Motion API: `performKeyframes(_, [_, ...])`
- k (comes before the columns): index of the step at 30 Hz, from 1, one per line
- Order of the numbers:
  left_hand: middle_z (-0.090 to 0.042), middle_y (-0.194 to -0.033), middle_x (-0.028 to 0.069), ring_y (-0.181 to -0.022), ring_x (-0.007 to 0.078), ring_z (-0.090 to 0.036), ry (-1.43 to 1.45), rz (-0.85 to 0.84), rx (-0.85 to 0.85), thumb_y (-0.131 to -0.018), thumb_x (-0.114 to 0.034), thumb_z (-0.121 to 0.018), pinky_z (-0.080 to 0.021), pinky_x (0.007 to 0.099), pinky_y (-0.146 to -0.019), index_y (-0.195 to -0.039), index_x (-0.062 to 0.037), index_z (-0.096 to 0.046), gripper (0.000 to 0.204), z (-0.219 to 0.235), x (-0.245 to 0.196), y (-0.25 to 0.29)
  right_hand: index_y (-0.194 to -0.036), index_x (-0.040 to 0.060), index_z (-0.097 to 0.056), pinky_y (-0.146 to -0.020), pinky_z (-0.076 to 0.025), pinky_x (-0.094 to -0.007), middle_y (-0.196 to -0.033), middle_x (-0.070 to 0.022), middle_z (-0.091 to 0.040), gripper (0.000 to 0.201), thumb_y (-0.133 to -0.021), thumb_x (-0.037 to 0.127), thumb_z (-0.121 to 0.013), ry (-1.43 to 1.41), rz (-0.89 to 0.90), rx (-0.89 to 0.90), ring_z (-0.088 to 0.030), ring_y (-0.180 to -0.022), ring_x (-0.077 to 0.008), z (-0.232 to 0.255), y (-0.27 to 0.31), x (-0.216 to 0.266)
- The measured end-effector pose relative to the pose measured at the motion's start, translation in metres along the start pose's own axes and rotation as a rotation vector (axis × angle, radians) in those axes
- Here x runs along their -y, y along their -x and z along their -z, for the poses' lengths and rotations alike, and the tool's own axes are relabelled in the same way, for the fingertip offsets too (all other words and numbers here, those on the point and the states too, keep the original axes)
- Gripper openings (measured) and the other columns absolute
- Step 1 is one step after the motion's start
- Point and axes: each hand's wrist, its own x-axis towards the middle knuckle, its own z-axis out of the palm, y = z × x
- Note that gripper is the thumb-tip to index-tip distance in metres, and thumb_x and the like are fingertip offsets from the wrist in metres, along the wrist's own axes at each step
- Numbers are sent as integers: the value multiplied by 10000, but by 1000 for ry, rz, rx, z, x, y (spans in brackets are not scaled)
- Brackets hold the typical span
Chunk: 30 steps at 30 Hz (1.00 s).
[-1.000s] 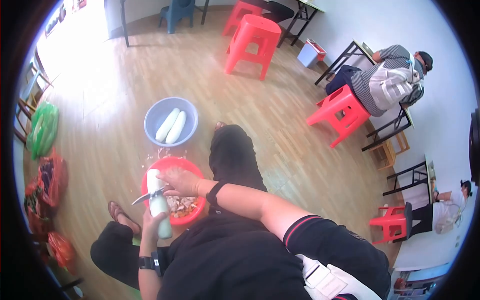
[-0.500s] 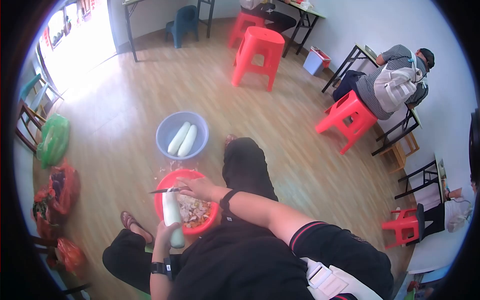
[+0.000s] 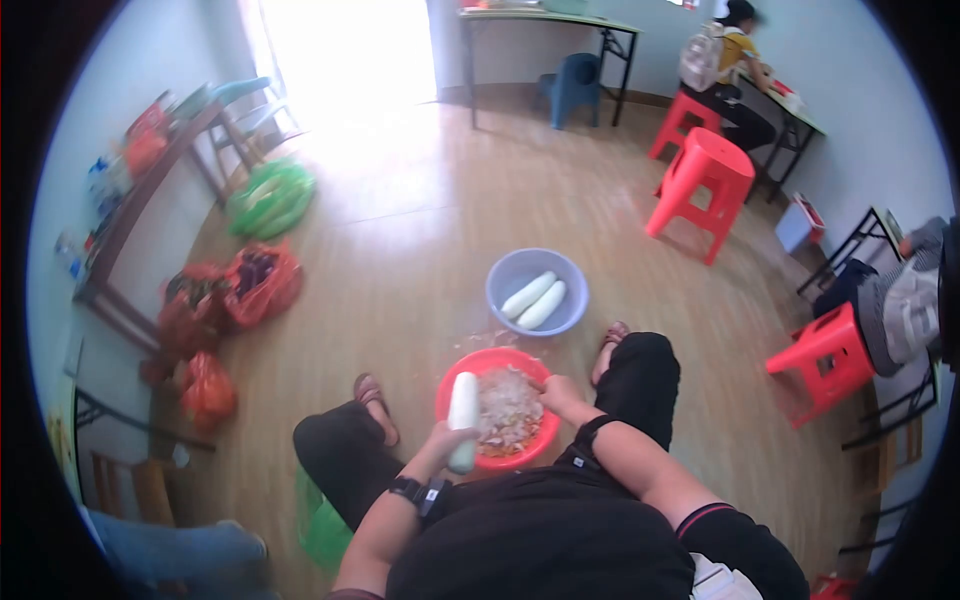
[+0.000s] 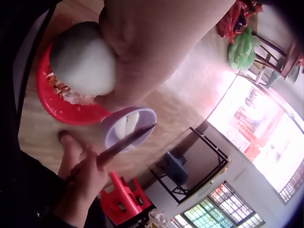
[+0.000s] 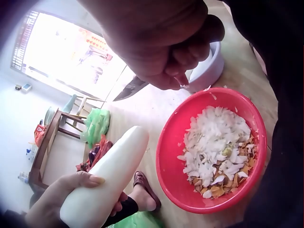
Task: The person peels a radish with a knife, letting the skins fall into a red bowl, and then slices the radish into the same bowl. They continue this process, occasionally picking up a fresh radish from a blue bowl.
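Note:
My left hand (image 3: 447,440) grips the lower part of a pale peeled radish (image 3: 463,405), held upright-tilted over the left side of a red basin (image 3: 445,385). White and orange peelings (image 5: 213,142) lie in the basin. My right hand (image 3: 563,393) is at the basin's right rim; in the left wrist view the right hand (image 4: 88,178) holds a knife (image 4: 128,144) by its handle, the blade away from the radish. The right wrist view shows its fingers (image 5: 185,57) curled, with the dark blade partly visible below them.
A blue-grey basin (image 3: 497,290) with two white radishes (image 3: 541,303) stands beyond the red one. Scraps lie on the floor between them. Red stools (image 3: 708,180) stand at the right; bags (image 3: 262,280) and a wooden table (image 3: 150,185) are at the left. Two seated people are at the right.
The head view has swung left. My right hand with the knife has moved off the radish's upper end to the basin's right side. My left hand still grips the radish.

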Motion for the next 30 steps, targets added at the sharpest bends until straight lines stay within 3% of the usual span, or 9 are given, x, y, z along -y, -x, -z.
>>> performKeyframes(9, [-656, -924, 147, -770, 224, -654, 1, 32, 14, -710, -145, -741, -531, 347, -649, -1064, 84, -583, 450, 4, 17, -18, -846, 80, -674, -702, -499, -419, -842, -146, -676, 206, -730, 250, -679, -4, 9, -1, -656, -811, -311, -1, 4, 3])
performKeyframes(12, [-656, -922, 143, -771, 222, -654, 0, 32, 21, -704, -148, -747, -531, 346, -651, -1062, 79, -584, 454, 4, 15, -15, -844, 78, -671, -696, -497, -414, -838, -141, -677, 215, -723, 255, -691, -104, 41, -77, -655, -799, -307, -7, 4, 1])
performKeyframes(15, [-651, -904, 192, -751, 250, -670, 24, -25, 48, -659, -243, -777, -538, 357, -616, -1069, 135, -564, 597, 2, 12, -12, -820, 71, -666, -685, -497, -418, -806, -145, -672, 236, -725, 286, -689, -103, 80, -54, -653, -777, -314, -8, 3, -2])
performKeyframes(18, [-652, -941, 137, -790, 219, -651, -53, 53, -24, -676, -146, -769, -530, 344, -666, -1084, 61, -579, 496, 1, 11, -16, -790, 53, -654, -675, -497, -425, -780, -165, -660, 261, -731, 306, -679, -63, 156, 28, -648, -755, -331, -1, 4, 2])
performKeyframes(21, [-639, -958, 129, -817, 214, -645, 3, -81, -31, -678, -135, -757, -529, 339, -687, -1070, 47, -569, 471, -1, 6, -10, -765, 31, -637, -670, -496, -431, -759, -192, -645, 290, -742, 318, -667, -62, 196, 51, -643, -741, -346, -14, 0, -4])
performKeyframes(24, [-636, -939, 123, -807, 211, -643, 121, -223, -41, -693, -126, -738, -529, 340, -679, -1056, 45, -562, 438, -5, -4, -1, -824, 70, -681, -701, -508, -446, -804, -175, -663, 279, -757, 341, -671, -73, 200, 38, -654, -789, -334, -21, -3, -9])
performKeyframes(30, [-630, -913, 122, -773, 207, -639, 110, -134, -73, -703, -119, -723, -529, 344, -653, -1072, 41, -549, 438, -2, -2, -6, -820, 54, -669, -698, -504, -445, -799, -175, -662, 269, -768, 317, -667, -138, 239, 40, -651, -774, -337, -26, -5, -11])
